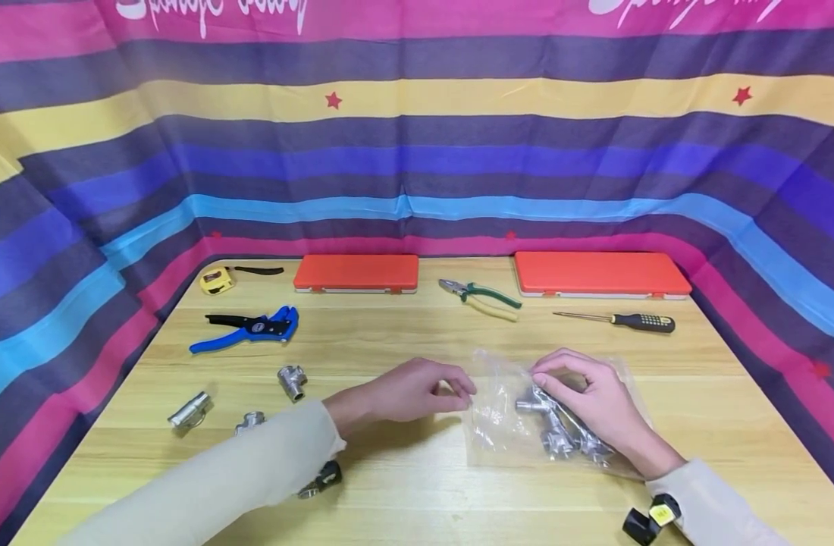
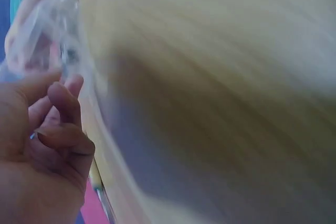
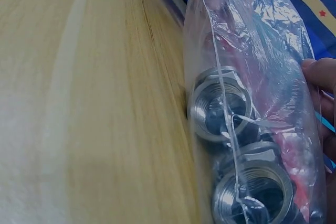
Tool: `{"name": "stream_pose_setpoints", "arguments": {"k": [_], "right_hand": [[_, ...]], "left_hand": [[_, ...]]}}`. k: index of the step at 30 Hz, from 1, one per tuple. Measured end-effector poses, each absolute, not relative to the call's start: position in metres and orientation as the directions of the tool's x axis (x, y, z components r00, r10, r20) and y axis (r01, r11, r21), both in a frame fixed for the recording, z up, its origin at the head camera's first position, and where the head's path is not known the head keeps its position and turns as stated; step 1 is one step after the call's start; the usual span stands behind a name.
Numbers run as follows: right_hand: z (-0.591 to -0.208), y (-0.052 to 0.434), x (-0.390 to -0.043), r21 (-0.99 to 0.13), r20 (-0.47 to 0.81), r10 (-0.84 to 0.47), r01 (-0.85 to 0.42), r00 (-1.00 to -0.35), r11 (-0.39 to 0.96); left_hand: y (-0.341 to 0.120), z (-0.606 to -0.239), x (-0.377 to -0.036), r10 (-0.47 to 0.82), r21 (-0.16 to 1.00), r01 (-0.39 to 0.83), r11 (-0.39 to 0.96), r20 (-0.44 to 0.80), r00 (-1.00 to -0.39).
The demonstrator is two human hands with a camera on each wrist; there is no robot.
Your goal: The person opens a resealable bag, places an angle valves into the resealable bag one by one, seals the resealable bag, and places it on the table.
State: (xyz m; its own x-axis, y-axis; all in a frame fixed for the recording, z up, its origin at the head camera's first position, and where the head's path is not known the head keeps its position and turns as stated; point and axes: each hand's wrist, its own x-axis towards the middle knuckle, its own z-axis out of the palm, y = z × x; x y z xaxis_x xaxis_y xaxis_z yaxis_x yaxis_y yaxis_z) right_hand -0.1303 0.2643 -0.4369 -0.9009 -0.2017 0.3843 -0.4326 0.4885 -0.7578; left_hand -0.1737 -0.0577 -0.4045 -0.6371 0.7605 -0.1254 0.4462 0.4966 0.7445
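A clear plastic bag (image 1: 495,436) lies on the right half of the table, with several metal pipe fittings (image 1: 556,441) inside. My right hand (image 1: 597,398) pinches the bag's upper side with thumb and fingers above the fittings. In the right wrist view the threaded openings of two fittings (image 3: 220,108) show through the plastic (image 3: 273,35). My left hand (image 1: 413,390) is at the bag's left edge, thumb and forefinger tips close together on the plastic. In the left wrist view its other fingers (image 2: 65,137) are curled, and the exact contact is unclear.
Loose fittings (image 1: 293,381) and a metal piece (image 1: 190,412) lie at left, others partly behind my sleeve. Farther back are blue wire strippers (image 1: 246,331), a tape measure (image 1: 216,280), pliers (image 1: 478,297), a screwdriver (image 1: 642,323) and two red cases (image 1: 355,271).
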Motion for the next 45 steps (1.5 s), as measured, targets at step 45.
{"name": "stream_pose_setpoints", "arguments": {"k": [45], "right_hand": [[-0.434,0.265,-0.133,-0.761,0.37,-0.211,-0.426,-0.905,0.489]], "left_hand": [[-0.295,-0.394,-0.181,0.505,0.578,0.321,0.75,-0.188,-0.842]]}}
